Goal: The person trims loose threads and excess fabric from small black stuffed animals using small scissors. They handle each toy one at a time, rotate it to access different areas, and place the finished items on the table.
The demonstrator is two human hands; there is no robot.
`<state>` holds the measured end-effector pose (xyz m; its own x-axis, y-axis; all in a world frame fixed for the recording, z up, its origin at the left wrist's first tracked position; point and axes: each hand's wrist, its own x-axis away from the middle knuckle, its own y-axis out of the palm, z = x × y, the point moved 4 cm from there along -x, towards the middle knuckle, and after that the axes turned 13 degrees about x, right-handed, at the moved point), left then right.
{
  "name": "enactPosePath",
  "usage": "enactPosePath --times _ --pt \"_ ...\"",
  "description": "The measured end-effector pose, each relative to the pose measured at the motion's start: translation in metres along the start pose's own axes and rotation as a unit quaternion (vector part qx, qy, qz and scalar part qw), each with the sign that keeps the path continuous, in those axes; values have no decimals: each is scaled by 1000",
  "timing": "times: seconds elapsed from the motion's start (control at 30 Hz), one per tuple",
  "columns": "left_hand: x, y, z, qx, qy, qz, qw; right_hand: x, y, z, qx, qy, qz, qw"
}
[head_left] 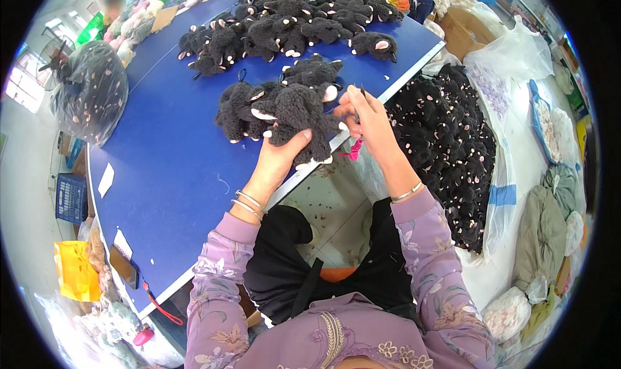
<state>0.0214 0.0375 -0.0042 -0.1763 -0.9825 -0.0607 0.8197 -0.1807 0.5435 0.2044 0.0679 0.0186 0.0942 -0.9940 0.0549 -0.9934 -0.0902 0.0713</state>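
Observation:
My left hand (281,157) is closed on a fluffy black plush toy (296,113) with white-tipped paws and pale ears, holding it at the table's near edge. To its right, my right hand (370,120) is closed around a slim dark pointed tool (360,104). The tool's tip sticks up past the fingers, and a bright pink part (355,150) hangs below them; its exact kind is unclear. The right fingertips are close to the toy's side. More black plush toys (234,110) lie just behind and left of the held one, some with a hanging loop.
A large pile of black plush toys (291,20) covers the far part of the blue table (162,175). At right, a big clear bag holds many black plush pieces (446,149). A stuffed dark plastic bag (94,91) stands at left. Other people are partly visible across the table.

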Motion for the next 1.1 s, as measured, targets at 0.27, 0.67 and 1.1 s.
enactPosePath --times 0.27,0.67,1.1 --pt "-3 -1 0 132 -22 21 991 16 19 3 150 -142 6 978" --pt "-10 -18 5 169 29 93 981 14 18 11 88 -153 -7 984" --pt "-11 -13 6 63 4 54 997 31 36 -3 197 -230 48 952"
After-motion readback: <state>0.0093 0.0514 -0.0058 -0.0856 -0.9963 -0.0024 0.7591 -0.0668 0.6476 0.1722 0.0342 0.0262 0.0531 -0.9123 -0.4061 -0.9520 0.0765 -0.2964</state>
